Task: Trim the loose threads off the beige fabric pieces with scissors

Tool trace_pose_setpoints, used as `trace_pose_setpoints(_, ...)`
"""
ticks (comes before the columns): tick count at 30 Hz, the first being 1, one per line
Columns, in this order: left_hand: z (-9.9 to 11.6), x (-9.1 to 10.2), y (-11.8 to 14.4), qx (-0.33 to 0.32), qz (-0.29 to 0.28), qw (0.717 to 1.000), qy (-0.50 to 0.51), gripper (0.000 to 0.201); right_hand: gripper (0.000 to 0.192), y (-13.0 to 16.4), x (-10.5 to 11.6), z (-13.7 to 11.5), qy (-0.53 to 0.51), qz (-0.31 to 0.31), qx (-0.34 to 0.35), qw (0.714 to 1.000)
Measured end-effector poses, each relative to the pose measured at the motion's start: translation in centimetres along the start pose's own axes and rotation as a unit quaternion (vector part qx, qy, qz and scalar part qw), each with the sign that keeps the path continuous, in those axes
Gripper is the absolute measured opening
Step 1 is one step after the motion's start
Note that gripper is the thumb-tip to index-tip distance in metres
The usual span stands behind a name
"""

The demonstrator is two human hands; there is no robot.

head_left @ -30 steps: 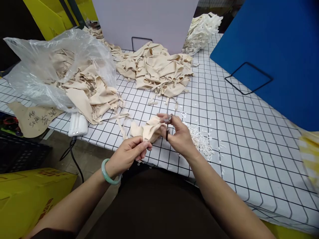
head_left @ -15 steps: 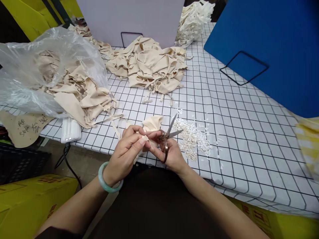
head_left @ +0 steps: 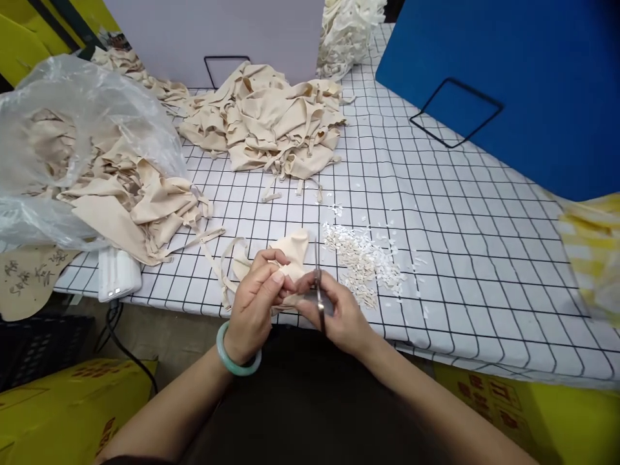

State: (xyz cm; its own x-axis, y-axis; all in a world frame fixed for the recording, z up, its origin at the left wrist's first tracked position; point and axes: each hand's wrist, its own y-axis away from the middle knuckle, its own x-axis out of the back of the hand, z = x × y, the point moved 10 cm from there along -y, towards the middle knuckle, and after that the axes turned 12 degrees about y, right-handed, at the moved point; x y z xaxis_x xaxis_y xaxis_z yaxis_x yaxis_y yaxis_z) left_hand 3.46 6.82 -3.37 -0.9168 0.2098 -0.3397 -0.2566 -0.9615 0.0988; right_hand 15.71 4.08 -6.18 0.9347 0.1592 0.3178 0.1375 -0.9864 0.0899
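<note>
Fingers point(head_left: 271, 279) of the left hand point(head_left: 256, 303) pinched on the beige fabric piece point(head_left: 290, 253) at the tabletop's point(head_left: 436, 213) near edge. Right hand point(head_left: 339, 313) clenched around small scissors point(head_left: 318, 294), blades pointed away and closed, touching the fabric. White clippings point(head_left: 363, 258) scattered just beside, toward the right. Beige fabric heap point(head_left: 266, 119) near the far edge; plastic bag point(head_left: 72, 142) of fabric at the left edge.

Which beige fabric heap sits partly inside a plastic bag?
The left heap, spilling from the clear plastic bag. The centre heap by the white panel lies bare on the gridded table.
</note>
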Motion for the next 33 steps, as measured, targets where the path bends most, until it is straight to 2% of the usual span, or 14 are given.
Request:
trace_pose_setpoints(3,-0.3,-0.7,0.1,-0.022,-0.025,0.998,-0.059,0.033,0.036,0.8,2.4,0.0,0.14,0.008,0.017,0.99)
trace_pose_setpoints(6,-0.2,-1.7,-0.1,-0.053,-0.06,0.992,-0.094,0.034,0.039,1.4,2.5,-0.2,0.216,-0.023,0.041,0.975)
trace_pose_setpoints(10,0.8,-3.0,-0.1,-0.105,-0.096,0.981,-0.132,0.034,0.041,1.7,2.4,-0.4,0.217,-0.02,0.053,0.975)
trace_pose_setpoints(14,1.4,-3.6,0.0,-0.129,-0.112,0.97,-0.172,0.035,0.04,1.7,2.2,-0.6,0.204,-0.021,0.061,0.977)
trace_pose_setpoints(33,1.7,-4.1,0.4,-0.155,-0.127,0.96,-0.196,0.035,0.046,1.3,1.9,-0.9,0.195,-0.014,0.068,0.978)
